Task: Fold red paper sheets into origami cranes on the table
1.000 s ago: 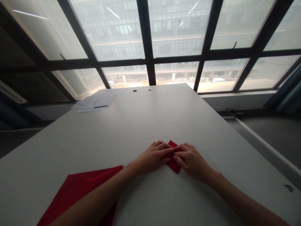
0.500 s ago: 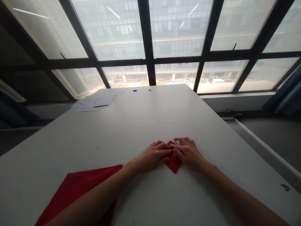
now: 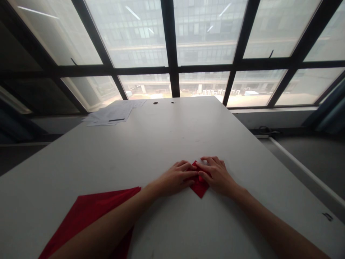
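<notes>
A small diamond of folded red paper [image 3: 201,190] lies flat on the white table, its near corner pointing toward me. My left hand [image 3: 180,177] grips its left side, fingers bent together over the folds. From the right, my right hand [image 3: 214,173] holds the same piece, thumb and forefinger on its middle. Both sets of fingertips nearly meet there and hide the centre folds. Under my left forearm rests a larger red sheet [image 3: 86,212], partly covered by the arm.
White papers [image 3: 107,113] with a dark pen-like strip [image 3: 116,119] on them lie at the table's far left. A small dark object [image 3: 327,216] sits near the right edge of the table [image 3: 151,144]. Tall windows stand beyond the far end.
The right fingertips have shifted very slightly on the folded red paper. Otherwise both hands keep their places, and the view has tilted a little.
</notes>
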Tool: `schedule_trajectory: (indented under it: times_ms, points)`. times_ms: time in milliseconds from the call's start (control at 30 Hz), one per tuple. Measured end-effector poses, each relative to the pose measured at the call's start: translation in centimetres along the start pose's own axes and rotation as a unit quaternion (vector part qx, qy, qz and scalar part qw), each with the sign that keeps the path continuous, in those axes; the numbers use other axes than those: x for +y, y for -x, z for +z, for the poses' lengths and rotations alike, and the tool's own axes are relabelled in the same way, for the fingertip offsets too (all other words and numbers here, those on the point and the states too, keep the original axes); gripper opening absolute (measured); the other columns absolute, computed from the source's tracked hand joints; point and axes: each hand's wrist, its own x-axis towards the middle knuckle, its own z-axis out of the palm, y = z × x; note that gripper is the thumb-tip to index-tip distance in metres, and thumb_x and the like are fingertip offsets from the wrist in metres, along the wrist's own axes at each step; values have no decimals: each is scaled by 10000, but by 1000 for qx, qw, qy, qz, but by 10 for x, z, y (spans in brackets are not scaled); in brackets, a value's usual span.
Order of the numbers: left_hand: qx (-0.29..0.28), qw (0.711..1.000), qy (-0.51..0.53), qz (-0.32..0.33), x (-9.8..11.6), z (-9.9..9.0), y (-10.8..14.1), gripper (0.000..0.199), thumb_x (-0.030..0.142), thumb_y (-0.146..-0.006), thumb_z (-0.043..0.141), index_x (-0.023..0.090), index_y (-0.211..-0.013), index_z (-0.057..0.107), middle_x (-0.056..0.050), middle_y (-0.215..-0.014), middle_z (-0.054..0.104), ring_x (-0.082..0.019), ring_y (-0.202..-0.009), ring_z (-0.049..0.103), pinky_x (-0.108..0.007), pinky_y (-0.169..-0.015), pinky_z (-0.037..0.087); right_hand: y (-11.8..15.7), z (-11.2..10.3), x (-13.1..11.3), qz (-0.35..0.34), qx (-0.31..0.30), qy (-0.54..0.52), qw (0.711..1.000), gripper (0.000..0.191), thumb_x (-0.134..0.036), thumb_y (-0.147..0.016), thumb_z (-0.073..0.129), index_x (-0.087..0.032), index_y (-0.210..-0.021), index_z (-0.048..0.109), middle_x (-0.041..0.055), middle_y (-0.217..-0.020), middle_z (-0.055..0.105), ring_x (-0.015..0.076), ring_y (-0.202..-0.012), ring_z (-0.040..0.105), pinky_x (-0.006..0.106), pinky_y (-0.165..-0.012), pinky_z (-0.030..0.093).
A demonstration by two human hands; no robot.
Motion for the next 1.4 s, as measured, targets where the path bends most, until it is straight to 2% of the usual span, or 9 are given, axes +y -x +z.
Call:
schedule_trajectory:
  times_ms: [233, 433, 600, 767, 933, 1033, 1167, 1400]
  points:
    - [6, 1000, 4, 2, -1, 1, 0, 364, 329, -957, 578, 318, -1320, 595, -71, -1200, 618, -239, -1152, 507, -399, -1060, 409, -1, 1, -1, 2, 1, 14, 1000, 326, -390, -983, 454, -342, -1261, 619, 55, -1373, 556, 282, -1235, 438, 454, -987, 345]
    - [4, 1000, 6, 6, 0, 0, -1, 337, 328, -964, 566, 306, -1297, 609, -70, -1192, 620, -233, -1154, 505, -393, -1061, 409, 0, -3, -4, -4, 0, 34, 999, 343, -459, -980, 455, -344, -1268, 600, 53, -1386, 556, 295, -1228, 445, 486, -986, 339]
    - [16, 1000, 1, 10, -2, 3, -1, 384, 315, -953, 581, 303, -1337, 582, -76, -1214, 619, -242, -1164, 505, -403, -1067, 407, -1, -1, 1, 12, 6, 15, 1000, 400, -437, -1020, 337, -331, -1343, 548, 64, -1382, 559, 272, -1228, 458, 458, -979, 365]
    - [22, 1000, -3, 8, -2, 5, -1, 368, 333, -952, 587, 310, -1319, 601, -78, -1173, 632, -242, -1145, 520, -398, -1052, 417, -1, 2, 1, 7, -3, 35, 999, 366, -452, -1004, 370, -359, -1272, 601, 51, -1409, 532, 291, -1255, 439, 497, -1002, 357]
    - [25, 1000, 2, 12, -1, 3, 0, 368, 333, -952, 586, 295, -1318, 602, -87, -1209, 628, -245, -1158, 522, -410, -1064, 406, -1, -1, 3, 30, 14, -15, 999, 425, -399, -1021, 324, -314, -1401, 495, 65, -1410, 542, 267, -1270, 451, 480, -1038, 357]
    - [24, 1000, 1, 10, -1, 3, 0, 376, 338, -952, 587, 297, -1326, 594, -87, -1227, 625, -247, -1173, 518, -414, -1067, 402, 4, -4, 7, 28, 9, -48, 998, 439, -352, -988, 412, -303, -1419, 477, 62, -1426, 528, 251, -1302, 435, 454, -1074, 342]
    - [21, 1000, 0, 9, -1, 2, 0, 379, 342, -948, 594, 309, -1326, 590, -77, -1229, 619, -241, -1168, 520, -412, -1069, 400, 11, -6, 9, -3, -26, -34, 999, 532, -344, -897, 571, -307, -1420, 479, 69, -1433, 514, 264, -1318, 424, 467, -1102, 313]
    - [21, 1000, -14, 2, 0, 4, 0, 394, 331, -951, 586, 321, -1344, 568, -79, -1199, 610, -241, -1139, 519, -398, -1046, 409, 12, -5, 7, -8, -35, -15, 999, 552, -332, -863, 610, -331, -1403, 495, 66, -1432, 509, 275, -1314, 422, 486, -1091, 312]
